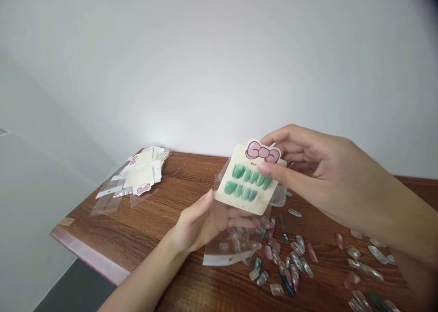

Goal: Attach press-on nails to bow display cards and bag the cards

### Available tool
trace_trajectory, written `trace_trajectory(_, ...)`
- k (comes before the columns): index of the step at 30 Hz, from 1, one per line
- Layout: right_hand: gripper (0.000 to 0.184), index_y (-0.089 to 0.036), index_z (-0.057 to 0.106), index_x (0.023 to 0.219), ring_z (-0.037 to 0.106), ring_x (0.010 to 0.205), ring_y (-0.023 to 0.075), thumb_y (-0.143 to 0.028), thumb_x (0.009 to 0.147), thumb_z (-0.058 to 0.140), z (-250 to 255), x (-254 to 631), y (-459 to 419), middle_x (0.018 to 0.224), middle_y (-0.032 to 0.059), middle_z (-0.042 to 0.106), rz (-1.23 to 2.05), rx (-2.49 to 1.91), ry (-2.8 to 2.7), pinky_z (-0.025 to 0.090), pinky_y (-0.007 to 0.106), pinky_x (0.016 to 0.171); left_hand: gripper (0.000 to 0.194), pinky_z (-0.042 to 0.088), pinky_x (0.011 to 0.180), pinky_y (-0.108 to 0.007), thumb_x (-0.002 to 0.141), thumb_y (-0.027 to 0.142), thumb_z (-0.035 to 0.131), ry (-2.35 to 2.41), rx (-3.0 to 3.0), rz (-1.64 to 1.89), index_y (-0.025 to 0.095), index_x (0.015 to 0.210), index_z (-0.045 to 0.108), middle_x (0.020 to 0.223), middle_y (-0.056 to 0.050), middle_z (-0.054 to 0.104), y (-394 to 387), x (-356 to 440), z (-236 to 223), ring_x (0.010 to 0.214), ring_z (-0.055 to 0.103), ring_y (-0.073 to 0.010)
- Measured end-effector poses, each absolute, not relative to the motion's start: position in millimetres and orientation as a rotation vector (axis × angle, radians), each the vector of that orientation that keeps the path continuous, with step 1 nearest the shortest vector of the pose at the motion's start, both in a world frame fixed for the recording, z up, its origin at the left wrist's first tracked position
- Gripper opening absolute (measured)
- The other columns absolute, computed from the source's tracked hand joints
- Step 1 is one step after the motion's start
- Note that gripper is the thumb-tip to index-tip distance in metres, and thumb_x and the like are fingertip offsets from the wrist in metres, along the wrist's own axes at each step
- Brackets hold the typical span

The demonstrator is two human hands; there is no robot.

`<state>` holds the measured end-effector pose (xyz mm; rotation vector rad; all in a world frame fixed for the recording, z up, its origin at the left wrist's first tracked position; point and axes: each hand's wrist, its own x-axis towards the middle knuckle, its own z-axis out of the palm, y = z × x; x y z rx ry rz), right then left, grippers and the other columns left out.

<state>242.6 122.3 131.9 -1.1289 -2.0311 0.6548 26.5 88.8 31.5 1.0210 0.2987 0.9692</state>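
Observation:
A cream card of green press-on nails [251, 173], with a pink bow at its top, is held tilted above the table. My right hand [301, 161] grips the card's upper right side, thumb on the front and fingers behind. My left hand [205, 221] supports its lower left corner, with the thumb at the edge and the other fingers underneath. A clear plastic bag [219, 248] with a white strip hangs around my left fingers; whether they also pinch it I cannot tell. Two rows of green nails sit on the card, and one spot at the lower row's right end looks bare or clear.
Loose press-on nails [296, 275] in pink, clear and green lie scattered over the right of the wooden table [191, 175]. A small clear plastic box [280, 197] is partly behind the card. Bagged bow cards [138, 177] are piled at the far left, near a white wall [205, 65].

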Motion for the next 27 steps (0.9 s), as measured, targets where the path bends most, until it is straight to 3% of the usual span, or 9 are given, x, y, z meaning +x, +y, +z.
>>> trace_trajectory(7, 0.016, -0.030, 0.066, 0.103, 0.076, 0.079, 0.0204, -0.040, 0.092, 0.066, 132.5, 240.0, 120.2, 0.097, -0.0007, 0.078, 0.885, -1.011, -1.990, 0.063, 0.030, 0.063, 0.067, 0.044, 0.104, -0.054, 0.095, 0.066, 0.036, 0.168, 0.991, 0.908, 0.024, 0.144, 0.055, 0.143, -0.017, 0.060, 83.3, 34.4, 30.1, 0.130, 0.058, -0.0373)
trace_trajectory(13, 0.014, -0.027, 0.065, 0.101, 0.076, 0.084, 0.0220, -0.036, 0.091, 0.068, 135.3, 234.2, 118.0, 0.098, 0.0002, 0.078, 0.946, -1.043, -1.977, 0.062, 0.030, 0.062, 0.090, 0.049, 0.088, -0.039, 0.083, 0.085, 0.029, 0.169, 1.032, 0.850, 0.016, 0.130, 0.065, 0.126, -0.019, 0.064, 80.6, 40.1, 31.6, 0.109, 0.065, -0.0306)
trace_trajectory(17, 0.012, -0.028, 0.065, 0.100, 0.075, 0.088, 0.0221, -0.036, 0.091, 0.067, 136.1, 233.0, 117.5, 0.099, -0.0012, 0.078, 0.879, -1.032, -1.991, 0.061, 0.031, 0.063, 0.092, 0.049, 0.084, -0.040, 0.080, 0.087, 0.028, 0.201, 1.057, 0.870, 0.016, 0.122, 0.066, 0.118, -0.020, 0.064, 81.4, 37.4, 32.3, 0.102, 0.063, -0.0317)
trace_trajectory(27, 0.015, -0.028, 0.067, 0.099, 0.075, 0.082, 0.0249, -0.039, 0.088, 0.068, 133.9, 237.6, 118.2, 0.097, 0.0009, 0.077, 0.670, -1.022, -2.019, 0.061, 0.035, 0.059, 0.106, 0.049, 0.083, -0.042, 0.076, 0.091, 0.022, 0.311, 1.113, 0.849, 0.012, 0.133, 0.062, 0.118, -0.022, 0.064, 85.2, 31.9, 26.1, 0.095, 0.063, -0.0312)
